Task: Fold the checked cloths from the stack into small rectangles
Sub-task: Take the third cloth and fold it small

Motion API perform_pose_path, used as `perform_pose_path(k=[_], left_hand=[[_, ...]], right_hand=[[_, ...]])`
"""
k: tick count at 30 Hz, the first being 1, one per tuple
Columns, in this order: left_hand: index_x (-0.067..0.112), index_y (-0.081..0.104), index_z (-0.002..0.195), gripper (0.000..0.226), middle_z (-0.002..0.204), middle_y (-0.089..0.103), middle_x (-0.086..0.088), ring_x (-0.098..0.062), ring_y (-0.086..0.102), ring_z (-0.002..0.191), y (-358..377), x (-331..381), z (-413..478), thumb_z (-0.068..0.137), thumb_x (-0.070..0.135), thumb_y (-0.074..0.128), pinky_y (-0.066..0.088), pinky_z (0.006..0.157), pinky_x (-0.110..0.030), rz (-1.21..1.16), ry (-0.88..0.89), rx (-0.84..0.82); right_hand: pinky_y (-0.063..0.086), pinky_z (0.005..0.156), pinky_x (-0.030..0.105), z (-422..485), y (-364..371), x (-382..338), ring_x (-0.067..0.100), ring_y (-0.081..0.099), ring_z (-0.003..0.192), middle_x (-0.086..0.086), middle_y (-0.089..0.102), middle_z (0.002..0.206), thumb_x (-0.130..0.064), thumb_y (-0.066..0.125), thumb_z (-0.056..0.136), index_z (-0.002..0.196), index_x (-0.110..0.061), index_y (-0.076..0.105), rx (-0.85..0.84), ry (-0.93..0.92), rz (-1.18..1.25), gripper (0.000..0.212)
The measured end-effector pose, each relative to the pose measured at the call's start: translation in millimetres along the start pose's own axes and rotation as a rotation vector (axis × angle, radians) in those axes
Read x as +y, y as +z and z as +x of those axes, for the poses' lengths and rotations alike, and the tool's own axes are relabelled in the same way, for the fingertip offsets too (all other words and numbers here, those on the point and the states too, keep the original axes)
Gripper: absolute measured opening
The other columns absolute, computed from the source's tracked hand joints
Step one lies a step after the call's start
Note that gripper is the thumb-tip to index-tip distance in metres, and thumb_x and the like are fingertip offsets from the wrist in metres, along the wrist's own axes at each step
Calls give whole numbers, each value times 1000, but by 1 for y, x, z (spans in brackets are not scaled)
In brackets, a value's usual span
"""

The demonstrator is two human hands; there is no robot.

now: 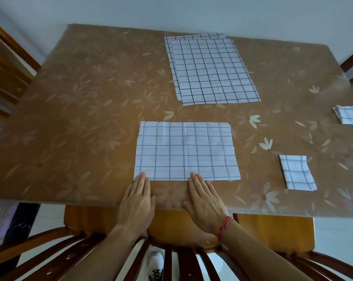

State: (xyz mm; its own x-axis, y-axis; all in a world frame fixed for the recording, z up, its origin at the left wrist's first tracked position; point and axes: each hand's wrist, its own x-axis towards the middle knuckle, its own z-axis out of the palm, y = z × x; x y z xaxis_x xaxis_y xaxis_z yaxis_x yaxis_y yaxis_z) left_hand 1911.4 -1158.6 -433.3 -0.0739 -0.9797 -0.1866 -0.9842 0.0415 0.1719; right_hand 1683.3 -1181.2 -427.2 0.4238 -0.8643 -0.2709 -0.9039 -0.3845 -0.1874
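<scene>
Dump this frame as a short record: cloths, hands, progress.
work cloth: white checked fabric rectangle, flat on brown floral table, nearest the person
stack: unfolded checked cloths, far centre
done: small folded checked rectangle, near right; folded checked bundle, right edge
left hand: flat, fingertips on work cloth's near-left corner
right hand: flat, fingertips on its near edge, middle
grip: none, fingers straight

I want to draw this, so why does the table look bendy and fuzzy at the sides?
Head view: the wide-angle lens bows the edges of the table; in the same head view the left side and corners are smeared soft, while the checked cloth in the middle is sharper; the light is soft, with no hard shadows.
</scene>
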Motion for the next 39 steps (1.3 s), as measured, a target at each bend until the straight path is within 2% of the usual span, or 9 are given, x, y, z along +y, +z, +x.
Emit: perform_pose_path(k=[3,13,19,22,24,28,34,36,39], left_hand=[[5,23,151,69,160,15,-11,-22,11,148,-1,-2,-2,95,44,13,16,117,-38,2,-16,-22],[11,15,154,63,162,5,-11,-21,-1,148,-4,-3,-5,100,43,23,6,116,-36,-21,-33,-52],[9,21,153,67,161,10,-11,-22,5,149,-9,2,-5,96,45,20,6,116,-36,-24,-62,-42],[5,28,150,67,159,17,-13,-23,10,148,-12,11,2,94,41,21,11,117,-37,-37,-38,2],[4,27,150,66,160,16,-13,-22,8,148,-13,22,10,96,40,20,10,118,-36,-60,0,3],[5,18,152,55,161,9,-11,-21,2,149,-18,52,37,104,31,26,2,118,-31,-135,93,16],[6,4,154,60,162,-5,-9,-19,-10,149,-17,79,75,101,13,31,-1,121,-32,-138,168,-4],[7,-2,153,62,162,-12,-8,-19,-14,148,-16,83,86,101,13,30,-3,121,-33,-87,178,-46],[10,-7,153,63,160,-18,-5,-17,-18,147,-16,88,97,102,12,29,-10,118,-32,-45,183,-91]], right_hand=[[-4,122,41,-7,-4,13,22,-12,148,7,-11,161,-54,8,94,155,-5,1,-27,67,18,79],[3,122,47,-35,-8,70,23,-3,151,8,-1,164,-58,-2,89,156,-11,8,-23,322,23,82],[2,122,47,-33,-13,67,22,-4,151,7,1,164,-54,14,98,155,-11,12,-34,356,72,71],[9,121,46,-32,-20,65,24,7,151,7,11,163,-56,13,97,153,-11,22,-3,370,92,73],[15,119,44,-29,-27,66,24,15,149,5,18,161,-51,25,100,151,-14,28,10,382,105,63],[31,107,41,-14,-43,69,24,38,132,2,38,148,-46,36,100,139,-19,43,47,421,156,48],[35,102,43,23,-68,88,29,41,128,8,48,140,-40,45,98,137,-13,48,169,534,353,48],[41,99,44,39,-73,95,31,46,122,6,56,127,-47,43,92,129,-17,55,176,580,459,49],[46,72,31,58,-78,104,27,59,96,-2,63,90,-41,44,87,96,-19,61,254,661,667,29]])
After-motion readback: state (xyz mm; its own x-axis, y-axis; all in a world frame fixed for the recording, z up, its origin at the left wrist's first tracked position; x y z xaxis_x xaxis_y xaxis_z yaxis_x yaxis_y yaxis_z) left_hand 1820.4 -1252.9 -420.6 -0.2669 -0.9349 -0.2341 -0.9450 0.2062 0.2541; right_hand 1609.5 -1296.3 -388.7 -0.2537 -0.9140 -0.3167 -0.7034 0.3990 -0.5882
